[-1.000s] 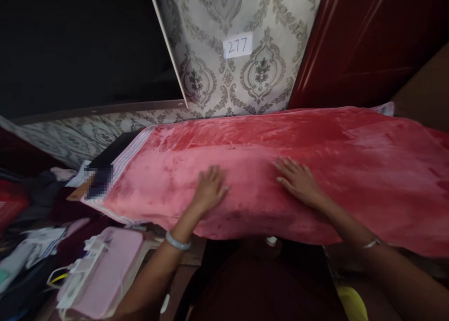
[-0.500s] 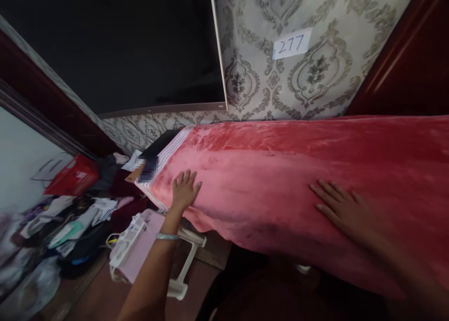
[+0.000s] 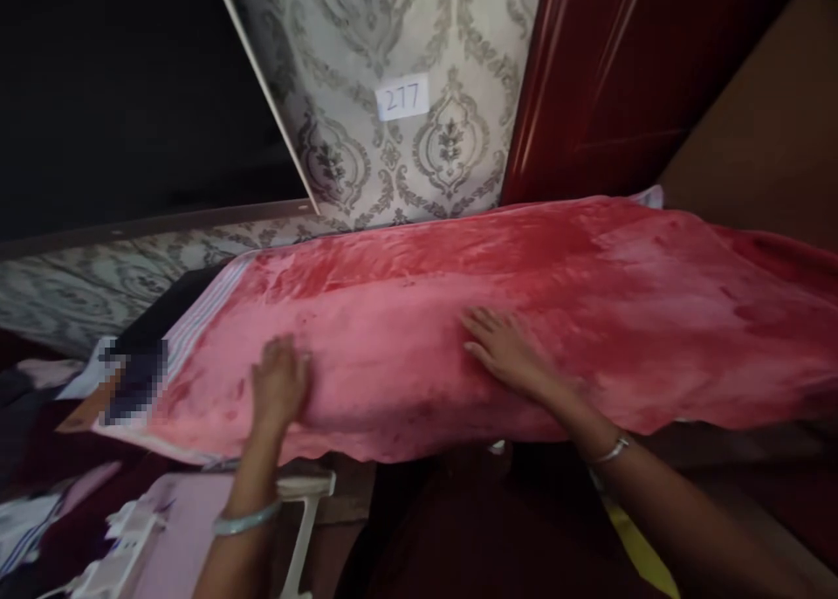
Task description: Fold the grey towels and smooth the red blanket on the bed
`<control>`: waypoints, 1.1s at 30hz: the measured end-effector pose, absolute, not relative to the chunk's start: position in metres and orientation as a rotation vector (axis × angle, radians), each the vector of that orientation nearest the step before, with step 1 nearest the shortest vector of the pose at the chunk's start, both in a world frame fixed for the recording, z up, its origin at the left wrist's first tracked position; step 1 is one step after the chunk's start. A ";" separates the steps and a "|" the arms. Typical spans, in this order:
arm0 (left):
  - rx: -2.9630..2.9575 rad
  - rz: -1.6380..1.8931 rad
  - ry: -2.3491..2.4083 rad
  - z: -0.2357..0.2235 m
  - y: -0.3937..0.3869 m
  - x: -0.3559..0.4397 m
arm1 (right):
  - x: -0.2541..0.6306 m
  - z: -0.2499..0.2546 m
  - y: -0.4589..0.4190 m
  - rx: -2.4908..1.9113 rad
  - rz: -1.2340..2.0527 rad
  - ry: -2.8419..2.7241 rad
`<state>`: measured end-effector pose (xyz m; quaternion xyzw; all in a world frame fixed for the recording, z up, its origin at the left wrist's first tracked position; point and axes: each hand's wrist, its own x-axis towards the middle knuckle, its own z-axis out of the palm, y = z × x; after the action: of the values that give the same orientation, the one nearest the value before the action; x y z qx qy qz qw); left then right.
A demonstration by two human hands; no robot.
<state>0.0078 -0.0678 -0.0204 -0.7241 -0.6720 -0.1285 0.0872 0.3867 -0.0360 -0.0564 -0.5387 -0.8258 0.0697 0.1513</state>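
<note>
A red-pink plush blanket (image 3: pixel 393 346) lies spread over a long low surface, its front edge hanging down. A striped band (image 3: pixel 208 311) runs along its left end. My left hand (image 3: pixel 280 381) rests on the left part of the blanket, slightly blurred, fingers apart. Further right, my right hand (image 3: pixel 503 347) lies on the blanket's middle with its fingers stretched out. Neither hand grips anything. The cloth beneath my palms looks smooth, with darker and lighter streaks in the pile to the right.
A large dark screen (image 3: pixel 144 101) hangs on the patterned wall, beside a paper label (image 3: pixel 401 98) reading 277. Right of it stands a dark red door (image 3: pixel 608 75). A white power strip (image 3: pixel 124 551) and piled clothes (image 3: pixel 58 459) sit at lower left.
The view has turned to the right, showing more of the door and the blanket's right end. My right hand has come closer to my left; both still lie flat on the blanket.
</note>
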 end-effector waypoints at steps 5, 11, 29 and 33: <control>-2.515 -0.339 -1.799 -0.034 -0.052 0.117 | 0.334 -0.048 -0.066 -1.298 0.278 -2.516; -2.576 -0.308 -1.682 -0.051 -0.043 0.147 | 0.392 -0.060 -0.071 -1.484 0.191 -2.451; -2.624 -0.454 -1.700 -0.046 -0.029 0.168 | 0.509 -0.053 -0.069 -1.933 0.049 -2.078; -2.725 -0.399 -1.546 -0.043 -0.023 0.209 | 0.481 -0.047 -0.054 -1.752 0.205 -2.222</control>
<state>0.2090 -0.0233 -0.0427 -0.8627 -0.4896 -0.1264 -0.0084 0.4813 -0.0542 -0.0472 -0.6104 -0.7741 0.0713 0.1520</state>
